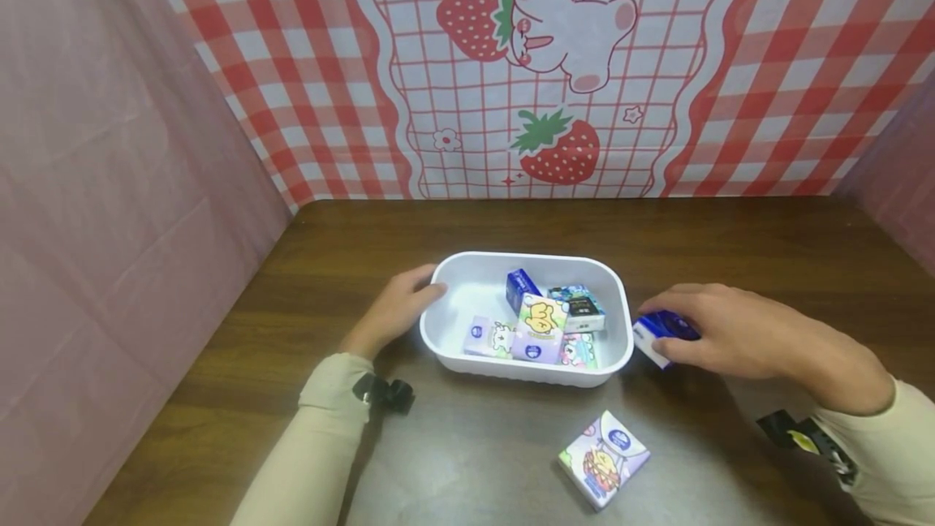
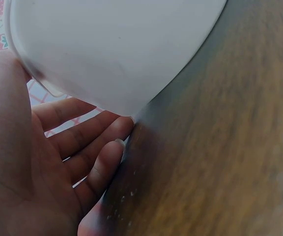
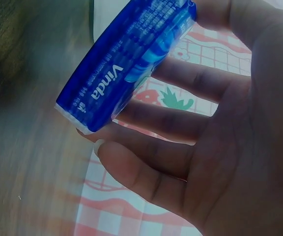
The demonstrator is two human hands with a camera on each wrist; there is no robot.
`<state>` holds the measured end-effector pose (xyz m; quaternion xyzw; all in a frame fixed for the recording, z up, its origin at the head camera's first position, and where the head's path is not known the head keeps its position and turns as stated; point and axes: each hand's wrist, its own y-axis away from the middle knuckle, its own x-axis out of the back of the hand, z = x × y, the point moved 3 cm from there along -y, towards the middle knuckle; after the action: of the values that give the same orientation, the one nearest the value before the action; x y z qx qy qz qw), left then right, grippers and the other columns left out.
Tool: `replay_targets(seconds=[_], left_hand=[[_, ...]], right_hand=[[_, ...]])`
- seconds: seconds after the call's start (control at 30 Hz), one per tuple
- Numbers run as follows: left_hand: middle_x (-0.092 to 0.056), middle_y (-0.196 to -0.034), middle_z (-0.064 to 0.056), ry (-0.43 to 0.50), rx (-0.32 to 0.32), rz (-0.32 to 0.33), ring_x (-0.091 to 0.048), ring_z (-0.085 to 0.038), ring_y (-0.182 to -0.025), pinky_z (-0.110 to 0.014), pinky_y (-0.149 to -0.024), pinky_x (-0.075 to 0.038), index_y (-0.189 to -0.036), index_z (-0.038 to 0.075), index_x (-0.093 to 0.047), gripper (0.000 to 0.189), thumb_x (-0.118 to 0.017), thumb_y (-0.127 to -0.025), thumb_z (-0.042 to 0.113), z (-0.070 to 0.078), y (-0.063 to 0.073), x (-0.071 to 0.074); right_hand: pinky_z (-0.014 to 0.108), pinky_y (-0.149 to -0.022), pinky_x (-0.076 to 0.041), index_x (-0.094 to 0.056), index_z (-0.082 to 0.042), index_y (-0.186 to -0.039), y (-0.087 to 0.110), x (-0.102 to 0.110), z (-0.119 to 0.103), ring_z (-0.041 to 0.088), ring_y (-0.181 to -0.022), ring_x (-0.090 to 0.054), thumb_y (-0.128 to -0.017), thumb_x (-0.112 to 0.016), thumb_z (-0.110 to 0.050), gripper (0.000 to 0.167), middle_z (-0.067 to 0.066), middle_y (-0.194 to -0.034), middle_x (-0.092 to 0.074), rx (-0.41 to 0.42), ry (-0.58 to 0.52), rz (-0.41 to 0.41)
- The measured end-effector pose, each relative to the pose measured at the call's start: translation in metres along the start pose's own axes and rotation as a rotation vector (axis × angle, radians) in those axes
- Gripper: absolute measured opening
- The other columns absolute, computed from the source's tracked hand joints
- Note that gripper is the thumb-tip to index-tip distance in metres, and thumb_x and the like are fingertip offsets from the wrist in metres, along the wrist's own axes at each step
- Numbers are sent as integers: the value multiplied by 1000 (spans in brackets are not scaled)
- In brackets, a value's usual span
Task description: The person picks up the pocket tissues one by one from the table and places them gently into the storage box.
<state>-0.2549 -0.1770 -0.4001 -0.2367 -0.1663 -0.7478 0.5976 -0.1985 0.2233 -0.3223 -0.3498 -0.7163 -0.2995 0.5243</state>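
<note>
My right hand (image 1: 738,335) pinches a blue and white tissue pack (image 1: 661,339) just outside the right end of a white plastic bin (image 1: 526,376). "Vinda" is printed along the side of the blue tissue pack (image 3: 114,69), which sits between thumb and fingers in the right wrist view. On the left end of the bin, my left hand (image 1: 394,311) holds the rim, thumb over the edge and fingers along the outer wall. Inside the bin lie several tissue packs, among them a yellow and lilac one (image 1: 542,327) on top, a dark blue one (image 1: 522,289) and a teal-black one (image 1: 580,311).
A lilac tissue pack with a cartoon print (image 1: 605,461) lies on the brown wooden table (image 1: 351,242), in front of the bin. Behind the table hangs a red-and-white checked cloth (image 1: 329,88) with strawberries. A pale pink curtain (image 1: 109,185) hangs at the left.
</note>
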Motion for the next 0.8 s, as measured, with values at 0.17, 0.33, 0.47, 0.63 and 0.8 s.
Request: replay_targets(seconds=[0.17, 0.33, 0.47, 0.63, 0.8], left_hand=[[-60, -137, -7, 4, 1, 1, -55, -24, -126, -48, -108, -42, -142, 12, -56, 46, -57, -100, 30, 1, 1, 0], [-61, -136, -9, 3, -9, 4, -56, -25, -124, -48, -107, -43, -142, 11, -57, 46, -58, -100, 30, 0, 0, 0], [-60, -137, -10, -1, -26, 8, -56, -26, -125, -48, -107, -43, -142, 10, -57, 47, -58, -99, 29, 0, -2, -1], [-61, -137, -8, -3, -13, 8, -56, -25, -125, -47, -108, -42, -141, 11, -57, 46, -58, -100, 31, 0, -1, 0], [-61, -136, -8, 5, -6, -4, -56, -24, -123, -47, -107, -43, -142, 11, -57, 46, -57, -100, 31, 2, 0, 0]], right_hand=[[46, -80, -56, -68, -15, -125, 0, 1, 1, 19, -99, -63, -88, -71, -54, 54, 3, -120, -66, 5, 14, 25], [46, -81, -56, -68, -15, -126, 1, 2, 1, 19, -100, -63, -88, -72, -51, 53, 3, -120, -66, 3, 27, 47], [48, -82, -56, -68, -16, -126, 1, 3, 2, 20, -101, -63, -89, -72, -50, 51, 3, -121, -66, 1, 38, 67], [52, -83, -55, -66, -16, -127, 1, 5, 2, 22, -103, -63, -89, -72, -50, 52, 7, -124, -65, -23, 59, 84], [53, -82, -56, -66, -15, -128, 1, 7, 2, 23, -102, -63, -88, -72, -50, 53, 7, -125, -64, -24, 66, 101]])
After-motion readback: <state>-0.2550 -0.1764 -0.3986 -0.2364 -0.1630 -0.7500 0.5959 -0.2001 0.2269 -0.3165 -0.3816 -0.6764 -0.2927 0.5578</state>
